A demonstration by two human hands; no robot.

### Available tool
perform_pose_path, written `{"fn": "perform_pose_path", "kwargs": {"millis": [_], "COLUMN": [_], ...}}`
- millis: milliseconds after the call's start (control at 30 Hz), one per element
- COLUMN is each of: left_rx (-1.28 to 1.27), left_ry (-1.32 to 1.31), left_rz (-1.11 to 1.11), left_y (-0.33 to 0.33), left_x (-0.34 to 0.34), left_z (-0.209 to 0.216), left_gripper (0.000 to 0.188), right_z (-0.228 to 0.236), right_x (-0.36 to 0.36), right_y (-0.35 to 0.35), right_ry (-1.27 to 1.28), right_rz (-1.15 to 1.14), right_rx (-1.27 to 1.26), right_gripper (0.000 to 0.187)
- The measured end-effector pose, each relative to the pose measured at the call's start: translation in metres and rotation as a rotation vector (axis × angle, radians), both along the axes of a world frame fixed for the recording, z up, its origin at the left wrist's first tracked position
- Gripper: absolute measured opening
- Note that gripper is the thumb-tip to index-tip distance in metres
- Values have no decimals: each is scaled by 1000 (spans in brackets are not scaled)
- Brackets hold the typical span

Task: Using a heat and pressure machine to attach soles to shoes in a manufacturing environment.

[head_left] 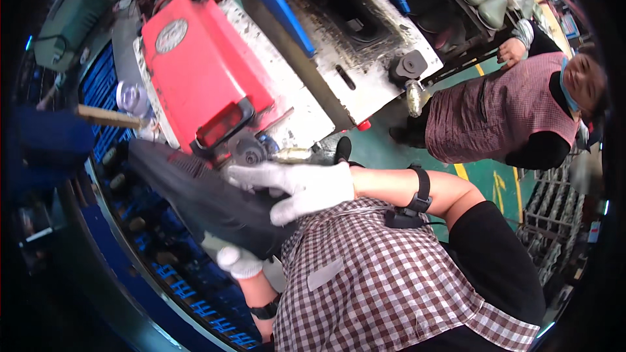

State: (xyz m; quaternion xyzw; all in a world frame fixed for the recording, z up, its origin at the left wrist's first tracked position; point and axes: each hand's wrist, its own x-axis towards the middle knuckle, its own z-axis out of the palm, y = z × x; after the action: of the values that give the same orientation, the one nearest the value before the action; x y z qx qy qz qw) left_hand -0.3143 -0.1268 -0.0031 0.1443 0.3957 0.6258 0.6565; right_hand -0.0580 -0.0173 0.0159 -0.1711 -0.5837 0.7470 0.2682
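White-painted, worn metal machine top [375, 94] across the far side; glossy red housing [202, 68] on its left part. Co-worker in pinkish checked apron [486, 107] at far right. Long dark-grey boot-shaped piece [212, 197], motion-blurred, sits nearer than the housing, between the hands. Right white-gloved hand [300, 189]: fingers spread, overlapping its right side, contact unclear. Left white-gloved hand [239, 262]: at its near edge, fingers hidden, can't tell the grip.

White gloves [313, 190], brown-checked apron [375, 261], black sleeve [492, 251], black straps [423, 184].
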Motion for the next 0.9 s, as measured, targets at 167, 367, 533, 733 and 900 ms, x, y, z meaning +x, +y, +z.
{"fn": "perform_pose_path", "kwargs": {"millis": [167,367,533,733,900], "left_rx": [36,412,709,947,1248], "left_ry": [489,708,889,1007,999], "left_rz": [-512,-318,-173,-149,-260], "left_y": [97,150,204,266,314], "left_x": [58,86,89,122,165], "left_z": [37,98,168,242,274], "left_gripper": [112,107,95,86,72], "right_z": [21,6,1,-34,-35], "right_x": [47,123,150,143,133], "right_y": [11,78,167,194,182], "right_ry": [-129,-320,-1202,-1475,-1505], "right_rz": [-525,-975,-1081,-1048,-1031], "right_rx": [-23,105,498,658,654], "right_gripper": [100,94,81,76,75]}}
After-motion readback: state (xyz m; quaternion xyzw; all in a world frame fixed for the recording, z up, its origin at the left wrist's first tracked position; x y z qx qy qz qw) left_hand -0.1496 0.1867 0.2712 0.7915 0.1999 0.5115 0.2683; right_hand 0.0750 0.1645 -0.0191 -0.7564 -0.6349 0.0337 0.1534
